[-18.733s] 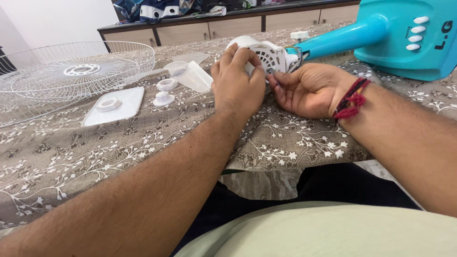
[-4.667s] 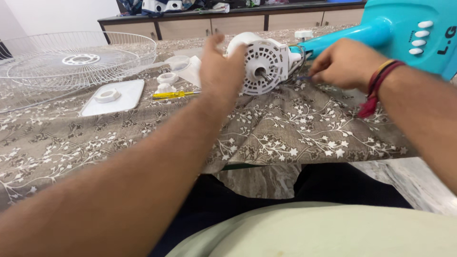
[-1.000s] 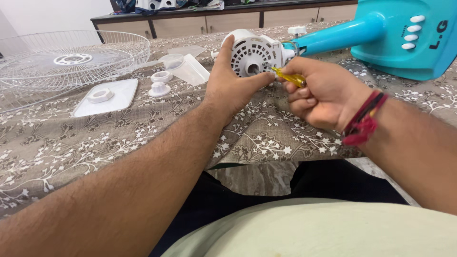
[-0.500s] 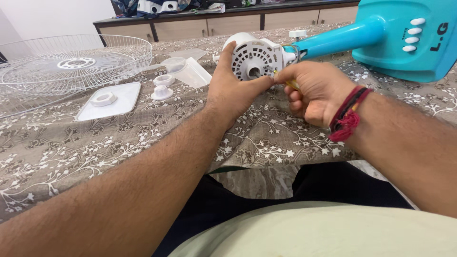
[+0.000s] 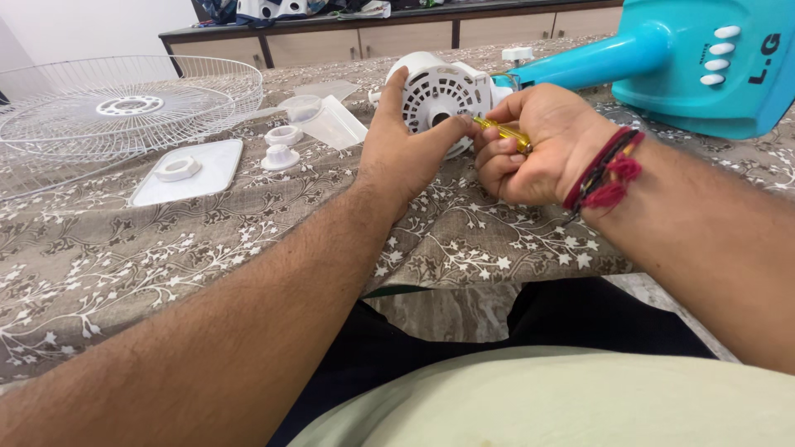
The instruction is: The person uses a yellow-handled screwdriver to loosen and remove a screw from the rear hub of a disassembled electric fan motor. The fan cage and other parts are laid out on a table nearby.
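On the patterned cloth, left hand (image 5: pixel 406 153) gripping ribbed white motor housing (image 5: pixel 439 95), right hand (image 5: pixel 538 145) fingers clasping yellow screwdriver (image 5: pixel 503 132)

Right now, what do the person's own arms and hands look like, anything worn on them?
Both forearms are bare, with no sleeves in view. The left hand wears nothing: no glove, ring or band shows. The right hand is also ungloved, but its wrist carries a bundle of red and dark threads, wound round several times, with knotted red tufts on the near side. No watch shows.
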